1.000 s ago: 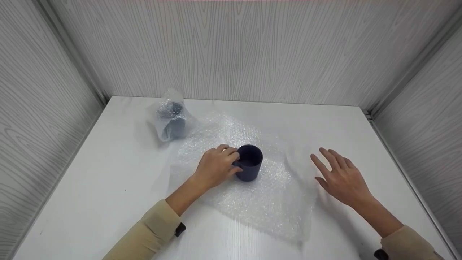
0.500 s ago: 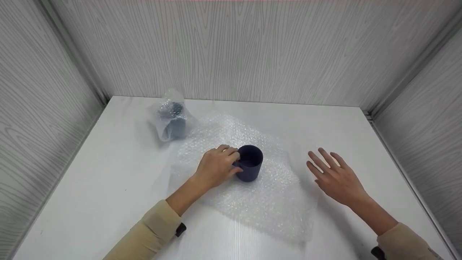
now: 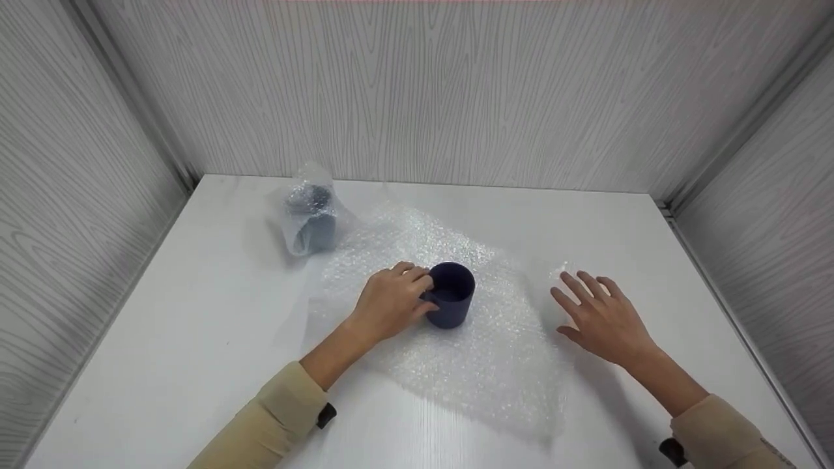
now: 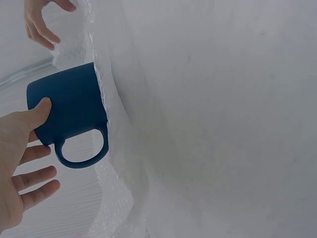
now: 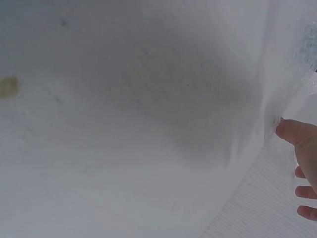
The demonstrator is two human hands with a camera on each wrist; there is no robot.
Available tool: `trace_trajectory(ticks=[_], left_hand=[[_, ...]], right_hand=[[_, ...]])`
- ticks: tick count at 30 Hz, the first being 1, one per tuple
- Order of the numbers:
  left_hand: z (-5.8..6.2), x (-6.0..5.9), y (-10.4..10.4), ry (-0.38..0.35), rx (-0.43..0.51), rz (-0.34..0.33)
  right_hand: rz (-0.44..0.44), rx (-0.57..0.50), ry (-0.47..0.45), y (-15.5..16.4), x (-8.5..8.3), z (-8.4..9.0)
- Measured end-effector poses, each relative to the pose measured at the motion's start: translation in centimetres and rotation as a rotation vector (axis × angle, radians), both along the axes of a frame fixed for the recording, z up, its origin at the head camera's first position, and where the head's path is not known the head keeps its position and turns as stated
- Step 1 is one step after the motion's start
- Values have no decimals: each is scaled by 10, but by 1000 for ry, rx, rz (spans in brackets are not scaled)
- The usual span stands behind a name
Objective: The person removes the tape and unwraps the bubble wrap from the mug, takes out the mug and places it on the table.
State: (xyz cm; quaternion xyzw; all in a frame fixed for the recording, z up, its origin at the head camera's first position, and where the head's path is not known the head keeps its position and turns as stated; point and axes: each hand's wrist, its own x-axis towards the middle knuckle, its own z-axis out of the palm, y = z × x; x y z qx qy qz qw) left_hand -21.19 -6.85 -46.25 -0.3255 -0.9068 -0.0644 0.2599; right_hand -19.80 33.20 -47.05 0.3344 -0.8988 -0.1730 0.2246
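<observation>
A dark blue mug [image 3: 451,314] stands upright on a sheet of bubble wrap [image 3: 469,374]. My left hand [image 3: 391,301] pinches its rim from the left. In the left wrist view the thumb lies against the mug's outer wall, and the handle [image 4: 81,164] is free of the fingers, which spread out below the rim. My right hand [image 3: 604,324] hovers over the sheet's right edge with fingers spread. In the right wrist view its thumb [image 5: 292,130] seems to touch the clear film; whether it presses there I cannot tell.
At the back left stands another dark blue object [image 3: 318,228], bundled in bubble wrap; its shape is partly hidden. The white table [image 3: 182,365] is bounded by wood-grain panels [image 3: 417,91] at the back and both sides.
My right hand has shifted slightly left and the sheet's right edge has moved a little under it. The left hand and the mug stay where they were.
</observation>
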Motion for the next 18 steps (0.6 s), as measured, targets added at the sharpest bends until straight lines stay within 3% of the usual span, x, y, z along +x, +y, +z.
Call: trace_trajectory(ticks=[8,18], left_hand=[[-1,0,0,5,7,0],[-1,0,0,-21,1,11]], right_hand=[[-140,3,-196,0,-1,-5],[-167,-61,-274,6,-2,-16]])
